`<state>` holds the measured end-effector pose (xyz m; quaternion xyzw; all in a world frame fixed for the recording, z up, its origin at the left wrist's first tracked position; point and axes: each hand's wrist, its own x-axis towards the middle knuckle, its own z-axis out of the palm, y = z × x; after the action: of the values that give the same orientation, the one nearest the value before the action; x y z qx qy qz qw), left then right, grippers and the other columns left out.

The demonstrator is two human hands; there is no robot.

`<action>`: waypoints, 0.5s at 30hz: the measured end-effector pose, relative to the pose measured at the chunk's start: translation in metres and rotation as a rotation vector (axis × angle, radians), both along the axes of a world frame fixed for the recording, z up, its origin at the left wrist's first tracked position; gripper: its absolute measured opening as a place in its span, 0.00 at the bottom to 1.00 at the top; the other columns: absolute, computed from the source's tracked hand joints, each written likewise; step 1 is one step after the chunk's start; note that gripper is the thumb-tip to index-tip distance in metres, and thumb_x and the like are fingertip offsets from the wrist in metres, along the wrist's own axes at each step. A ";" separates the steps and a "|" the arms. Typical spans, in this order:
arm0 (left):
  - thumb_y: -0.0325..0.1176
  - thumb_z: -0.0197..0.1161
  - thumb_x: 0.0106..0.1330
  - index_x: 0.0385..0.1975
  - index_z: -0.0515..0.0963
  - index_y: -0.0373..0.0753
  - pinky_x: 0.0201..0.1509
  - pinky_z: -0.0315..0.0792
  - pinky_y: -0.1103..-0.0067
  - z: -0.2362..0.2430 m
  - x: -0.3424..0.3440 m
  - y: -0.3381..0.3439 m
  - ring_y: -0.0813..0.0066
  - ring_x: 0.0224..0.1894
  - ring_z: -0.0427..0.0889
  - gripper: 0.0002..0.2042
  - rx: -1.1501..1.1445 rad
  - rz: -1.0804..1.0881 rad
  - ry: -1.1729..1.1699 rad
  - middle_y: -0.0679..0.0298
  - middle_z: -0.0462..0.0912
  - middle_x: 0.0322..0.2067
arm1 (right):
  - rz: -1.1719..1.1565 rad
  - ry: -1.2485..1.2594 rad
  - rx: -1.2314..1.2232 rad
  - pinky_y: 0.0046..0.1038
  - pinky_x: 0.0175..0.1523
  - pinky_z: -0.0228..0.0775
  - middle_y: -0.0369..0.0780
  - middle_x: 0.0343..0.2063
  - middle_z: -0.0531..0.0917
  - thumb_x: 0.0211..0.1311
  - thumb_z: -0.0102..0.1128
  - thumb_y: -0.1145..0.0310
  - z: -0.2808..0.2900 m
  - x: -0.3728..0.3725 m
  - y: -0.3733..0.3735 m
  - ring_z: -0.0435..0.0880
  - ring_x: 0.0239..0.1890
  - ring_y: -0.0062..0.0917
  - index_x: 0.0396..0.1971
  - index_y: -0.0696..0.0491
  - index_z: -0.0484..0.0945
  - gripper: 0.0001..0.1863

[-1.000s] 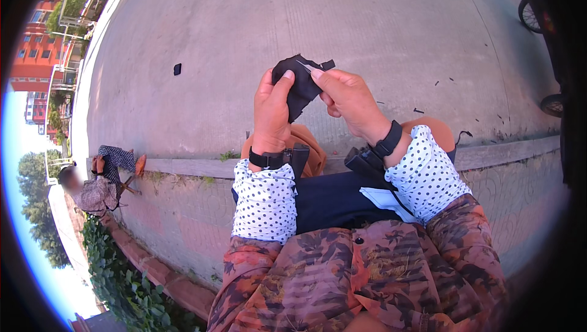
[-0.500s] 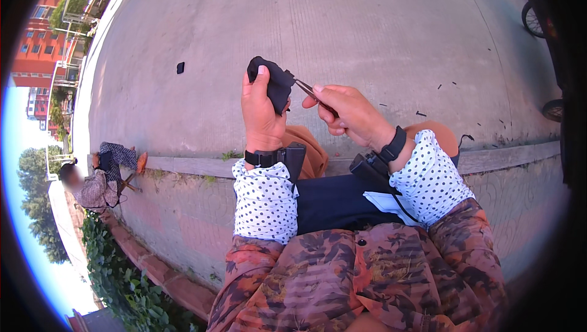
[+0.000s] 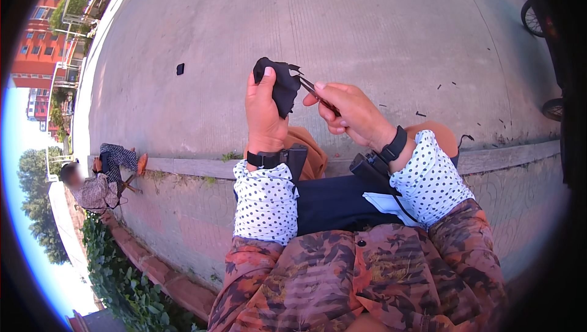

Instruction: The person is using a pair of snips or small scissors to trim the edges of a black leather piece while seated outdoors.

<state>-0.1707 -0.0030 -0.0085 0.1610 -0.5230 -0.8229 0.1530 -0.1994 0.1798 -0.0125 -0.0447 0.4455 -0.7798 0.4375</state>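
Note:
A piece of black fabric (image 3: 284, 90) is gripped in my left hand (image 3: 264, 109), thumb pressed on its face and fingers behind it. My right hand (image 3: 338, 107) is closed on slim snips (image 3: 315, 90), their narrow tips at the fabric's ragged right edge, where a small strip sticks out. Whether the tips touch it is hard to tell. Both wrists wear black straps with boxy units. Under my forearms, dark cloth (image 3: 330, 200) covers my lap, with a pale blue folded piece (image 3: 385, 203) on it.
A person (image 3: 98, 186) sits on a low stool at the left, beside hedge (image 3: 122, 271) and low wall. Concrete pavement (image 3: 367, 26) stretches ahead with a curb (image 3: 501, 155), a small black object (image 3: 180, 69) and several dark scraps (image 3: 420, 114). Wheels (image 3: 532, 17) show at the right.
Since a second ago, the fabric and left hand have shifted left; the snips have moved from across the fabric to its right edge. Over the last half second, both hands rose slightly.

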 end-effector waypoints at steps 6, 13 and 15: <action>0.38 0.57 0.74 0.43 0.74 0.42 0.22 0.67 0.83 -0.003 -0.001 -0.001 0.82 0.25 0.75 0.08 -0.034 0.019 0.008 0.67 0.80 0.32 | 0.020 0.001 0.002 0.17 0.19 0.51 0.28 0.16 0.67 0.78 0.44 0.55 -0.002 0.002 -0.003 0.56 0.14 0.10 0.41 0.59 0.77 0.21; 0.34 0.58 0.74 0.44 0.74 0.39 0.41 0.79 0.80 0.002 0.000 0.003 0.77 0.37 0.83 0.07 0.020 -0.060 0.005 0.64 0.83 0.38 | 0.006 -0.009 -0.037 0.17 0.20 0.51 0.27 0.16 0.66 0.78 0.45 0.55 0.002 0.000 -0.004 0.56 0.14 0.10 0.41 0.59 0.77 0.21; 0.34 0.58 0.74 0.44 0.74 0.39 0.41 0.79 0.80 0.004 0.002 0.003 0.77 0.37 0.83 0.07 0.010 -0.069 -0.001 0.64 0.83 0.38 | -0.016 -0.022 -0.031 0.18 0.21 0.50 0.27 0.17 0.65 0.77 0.47 0.54 0.004 0.000 -0.005 0.55 0.16 0.11 0.39 0.58 0.78 0.20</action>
<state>-0.1692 0.0000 -0.0046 0.1439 -0.5243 -0.8301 0.1236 -0.1991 0.1751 -0.0090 -0.0395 0.4291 -0.7903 0.4356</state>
